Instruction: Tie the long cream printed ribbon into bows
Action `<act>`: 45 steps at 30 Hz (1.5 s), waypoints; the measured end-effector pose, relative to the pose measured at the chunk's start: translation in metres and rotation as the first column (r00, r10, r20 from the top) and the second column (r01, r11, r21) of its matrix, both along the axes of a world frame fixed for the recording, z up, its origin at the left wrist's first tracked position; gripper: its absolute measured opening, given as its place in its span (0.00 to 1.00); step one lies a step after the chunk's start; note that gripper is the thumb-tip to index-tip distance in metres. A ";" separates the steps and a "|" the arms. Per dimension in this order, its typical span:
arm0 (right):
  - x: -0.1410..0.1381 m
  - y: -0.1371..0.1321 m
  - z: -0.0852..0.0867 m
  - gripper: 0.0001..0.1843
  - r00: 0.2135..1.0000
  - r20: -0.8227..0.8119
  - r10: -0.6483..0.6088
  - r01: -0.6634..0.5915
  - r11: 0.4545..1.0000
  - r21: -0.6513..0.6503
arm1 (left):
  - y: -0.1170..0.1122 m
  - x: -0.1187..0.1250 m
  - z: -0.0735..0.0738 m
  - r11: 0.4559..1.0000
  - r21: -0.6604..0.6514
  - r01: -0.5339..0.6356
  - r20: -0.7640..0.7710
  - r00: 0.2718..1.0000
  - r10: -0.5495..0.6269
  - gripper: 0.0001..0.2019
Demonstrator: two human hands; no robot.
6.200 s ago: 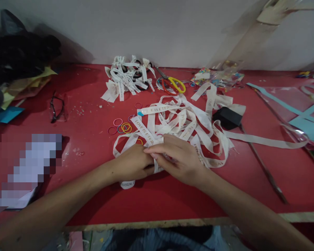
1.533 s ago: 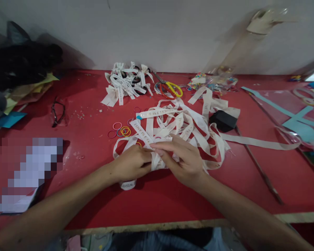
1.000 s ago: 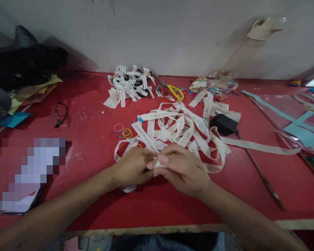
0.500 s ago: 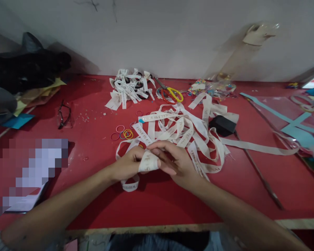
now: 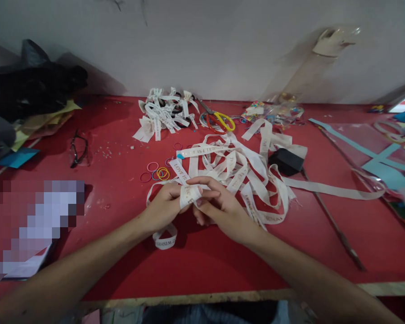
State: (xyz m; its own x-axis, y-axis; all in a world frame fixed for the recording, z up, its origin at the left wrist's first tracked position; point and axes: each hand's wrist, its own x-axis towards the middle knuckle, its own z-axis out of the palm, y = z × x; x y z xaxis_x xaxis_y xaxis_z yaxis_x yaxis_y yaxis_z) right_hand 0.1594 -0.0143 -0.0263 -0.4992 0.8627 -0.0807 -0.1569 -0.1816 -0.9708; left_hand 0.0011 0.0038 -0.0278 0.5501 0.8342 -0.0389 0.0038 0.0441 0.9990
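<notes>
A white printed ribbon (image 5: 188,196) is looped over the thumb of my left hand (image 5: 164,208), whose fingers are closed on it. My right hand (image 5: 227,209) meets it from the right, thumb and fingers closed together at the ribbon's edge. The fingertips of both hands partly hide one another. Below my left hand a loop of ribbon (image 5: 165,243) with lettering rests on the red table. Just beyond the hands lies a tangled heap of the same ribbon (image 5: 236,168). Several coloured elastic bands (image 5: 163,173) lie to its left.
Behind are finished-looking ribbon bows (image 5: 160,112) with black bands, and yellow-and-red-handled scissors (image 5: 224,121). A black block (image 5: 286,161) and a thin rod (image 5: 334,225) are on the right. Glasses (image 5: 78,148) and a blurred-out screen device (image 5: 37,225) lie left. The wooden table edge (image 5: 189,298) runs along the front.
My right hand's fingers have folded in around the ribbon, with the thumb drawn under it. The ribbon over my left thumb has turned and shifted slightly up. The view has shifted a little.
</notes>
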 end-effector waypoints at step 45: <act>0.000 0.001 0.003 0.10 0.988 0.135 -0.081 0.059 0.986 0.158 | -0.002 -0.009 -0.003 0.679 0.712 -0.179 -0.072 0.943 0.324 0.12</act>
State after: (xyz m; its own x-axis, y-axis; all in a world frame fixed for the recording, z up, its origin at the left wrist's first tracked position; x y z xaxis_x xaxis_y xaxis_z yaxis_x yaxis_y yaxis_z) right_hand 0.1597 -0.0128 -0.0233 -0.4300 0.9028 -0.0097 -0.0240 -0.0222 -0.9995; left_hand -0.0075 0.0018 -0.0310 0.3584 0.7705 0.5272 0.2748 -0.6268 0.7292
